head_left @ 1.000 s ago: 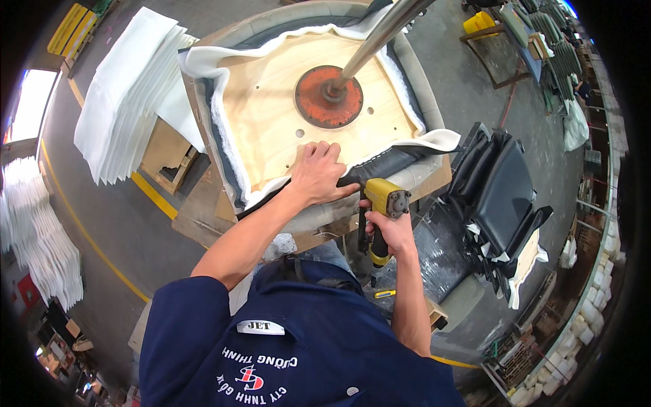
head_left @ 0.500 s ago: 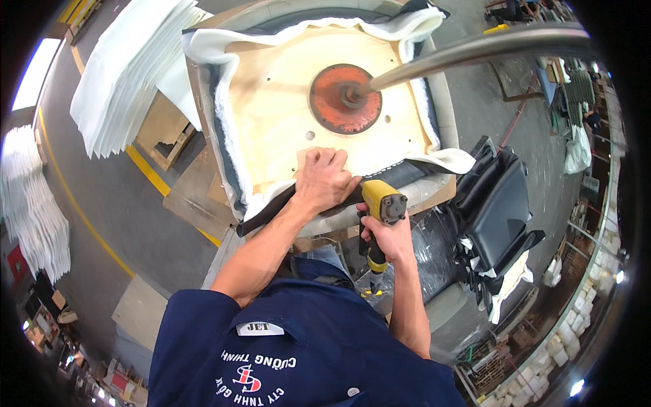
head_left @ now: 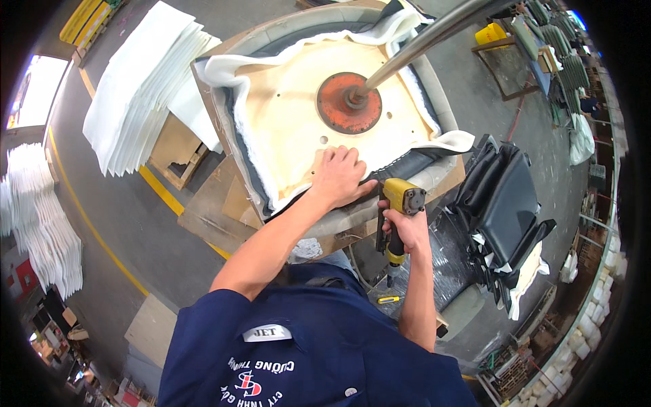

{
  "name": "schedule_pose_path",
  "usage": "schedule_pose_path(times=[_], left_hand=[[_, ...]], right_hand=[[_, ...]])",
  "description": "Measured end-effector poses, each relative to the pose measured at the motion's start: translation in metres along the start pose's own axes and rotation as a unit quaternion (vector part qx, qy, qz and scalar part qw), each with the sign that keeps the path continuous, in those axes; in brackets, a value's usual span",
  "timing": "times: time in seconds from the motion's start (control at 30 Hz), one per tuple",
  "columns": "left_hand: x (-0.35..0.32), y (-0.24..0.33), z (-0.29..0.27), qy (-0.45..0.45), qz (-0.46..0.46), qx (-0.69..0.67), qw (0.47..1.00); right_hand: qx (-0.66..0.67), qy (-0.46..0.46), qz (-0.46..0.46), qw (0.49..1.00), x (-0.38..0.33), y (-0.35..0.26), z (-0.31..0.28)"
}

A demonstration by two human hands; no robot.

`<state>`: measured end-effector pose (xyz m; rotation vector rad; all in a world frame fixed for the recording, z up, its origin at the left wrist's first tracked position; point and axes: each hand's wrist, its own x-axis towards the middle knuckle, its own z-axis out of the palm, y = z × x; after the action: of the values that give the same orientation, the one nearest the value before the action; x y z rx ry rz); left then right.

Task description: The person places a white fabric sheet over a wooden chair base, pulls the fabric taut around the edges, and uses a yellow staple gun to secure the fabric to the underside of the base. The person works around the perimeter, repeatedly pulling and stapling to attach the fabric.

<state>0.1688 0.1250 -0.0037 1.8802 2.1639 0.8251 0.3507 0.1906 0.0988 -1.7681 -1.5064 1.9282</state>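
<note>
A pale plywood seat panel (head_left: pixel 291 102) lies underside up, edged by white padding (head_left: pixel 447 142) and a black leather-like cover (head_left: pixel 405 164). A round orange metal disc (head_left: pixel 332 117) on a steel rod (head_left: pixel 434 41) rests on its middle. My left hand (head_left: pixel 341 178) grips the cover's near edge, fingers bent over onto the wood and thumb along the black fold. In my right hand (head_left: pixel 409 233) is a yellow and black staple gun (head_left: pixel 401 195), held by its handle. Its nose is at the cover's edge, close beside my left thumb; whether it touches is unclear.
Grey cushioned edging (head_left: pixel 444 102) surrounds the panel on its stand. Stacked white sheets (head_left: pixel 139 88) stand at left, black upholstered pieces (head_left: pixel 505 203) at right. A small yellow-handled tool (head_left: pixel 388 299) lies on the plastic-wrapped surface (head_left: pixel 434 264) near my right forearm.
The whole view has shifted slightly. My left fingers lie a little flatter over the wood. The staple gun stays near my left thumb, and the small yellow-handled tool shows more plainly.
</note>
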Motion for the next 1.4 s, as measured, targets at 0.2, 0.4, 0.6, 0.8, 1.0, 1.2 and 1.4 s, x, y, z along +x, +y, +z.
schedule_pose_path(times=[0.2, 0.4, 0.6, 0.8, 1.0, 1.2, 1.4], left_hand=[[-0.002, -0.009, 0.004, -0.007, 0.067, -0.013, 0.998], [-0.012, -0.006, 0.014, 0.033, 0.032, 0.005, 0.999], [-0.011, -0.005, 0.016, 0.055, 0.007, -0.011, 0.998], [-0.003, -0.007, 0.007, 0.038, 0.017, -0.02, 0.999], [-0.007, -0.017, 0.003, 0.018, 0.058, -0.02, 0.998], [-0.013, -0.01, 0.006, 0.038, 0.035, -0.016, 0.999], [-0.012, -0.009, 0.015, 0.017, 0.015, 0.001, 1.0]], right_hand=[[0.029, -0.035, -0.015, 0.999, -0.001, 0.007, -0.007], [0.001, -0.068, 0.02, 0.997, 0.002, 0.0, -0.001], [-0.058, -0.054, 0.03, 0.996, 0.007, -0.015, 0.015], [-0.088, -0.029, 0.009, 0.996, 0.008, -0.019, 0.02], [-0.009, -0.048, 0.011, 0.999, -0.004, -0.004, 0.014], [-0.017, -0.033, 0.013, 0.999, -0.006, -0.012, 0.029], [-0.1, -0.038, 0.026, 0.994, 0.005, -0.011, 0.025]])
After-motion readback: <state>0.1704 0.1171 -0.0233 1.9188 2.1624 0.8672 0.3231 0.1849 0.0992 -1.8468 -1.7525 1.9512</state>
